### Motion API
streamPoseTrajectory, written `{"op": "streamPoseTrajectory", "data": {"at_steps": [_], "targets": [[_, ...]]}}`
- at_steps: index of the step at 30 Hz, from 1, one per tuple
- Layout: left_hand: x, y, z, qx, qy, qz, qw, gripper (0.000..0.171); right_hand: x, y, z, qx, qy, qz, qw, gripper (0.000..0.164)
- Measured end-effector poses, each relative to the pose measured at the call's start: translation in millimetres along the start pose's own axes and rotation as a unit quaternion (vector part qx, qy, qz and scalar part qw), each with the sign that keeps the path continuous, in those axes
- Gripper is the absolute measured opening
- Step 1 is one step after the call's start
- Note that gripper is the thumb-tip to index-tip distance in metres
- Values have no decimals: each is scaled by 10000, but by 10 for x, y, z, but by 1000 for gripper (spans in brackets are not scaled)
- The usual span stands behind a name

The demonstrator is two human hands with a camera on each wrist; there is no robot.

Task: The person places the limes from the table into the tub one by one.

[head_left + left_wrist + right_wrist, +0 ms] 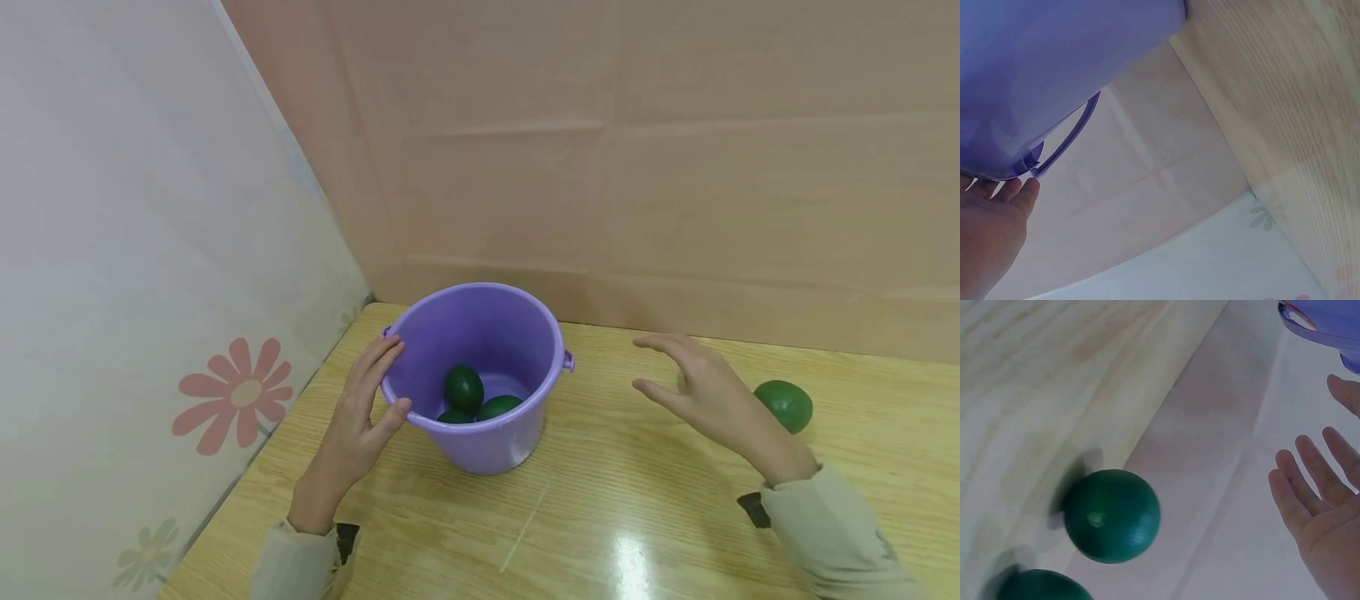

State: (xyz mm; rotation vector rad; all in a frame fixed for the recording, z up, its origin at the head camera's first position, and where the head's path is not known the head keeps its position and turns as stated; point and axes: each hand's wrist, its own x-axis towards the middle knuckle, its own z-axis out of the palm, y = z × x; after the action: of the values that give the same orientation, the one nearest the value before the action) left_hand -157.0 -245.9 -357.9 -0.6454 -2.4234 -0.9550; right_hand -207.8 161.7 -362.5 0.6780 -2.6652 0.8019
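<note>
A purple bucket (pixel 487 446) stands on the table, its mouth tilted toward me in the head view. My left hand (pixel 358 429) holds its left rim, fingers over the edge and thumb on the near lip; the left wrist view shows fingertips beside the handle joint. Several glossy dark green, egg-shaped fruits (pixel 463 388) lie at the bucket's bottom. My right hand (pixel 708 392) hovers right of the bucket with nothing in it, thumb and fingers spread. Behind that wrist is a green fruit (pixel 787 406); the right wrist view shows two green fruits (pixel 1112 515) on the table.
A wooden table (pixel 592 500) carries everything. A pinkish-tan covering (pixel 637 167) rises behind it. Along the left edge hangs a white sheet (pixel 135 208) with printed flowers. The bucket's handle (pixel 1075 134) hangs down on its far side.
</note>
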Motion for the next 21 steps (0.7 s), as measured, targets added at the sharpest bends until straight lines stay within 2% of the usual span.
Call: {"op": "streamPoseTrajectory", "data": {"at_steps": [12,21], "targets": [[-5,-15,10,22,19,38,10000,58,-70,193,59,-261,-99,-156,9995,50],[-3,8,3,2,-8,-4,10000,58,-116,309,59,36,-249,-14,9997,51]]}}
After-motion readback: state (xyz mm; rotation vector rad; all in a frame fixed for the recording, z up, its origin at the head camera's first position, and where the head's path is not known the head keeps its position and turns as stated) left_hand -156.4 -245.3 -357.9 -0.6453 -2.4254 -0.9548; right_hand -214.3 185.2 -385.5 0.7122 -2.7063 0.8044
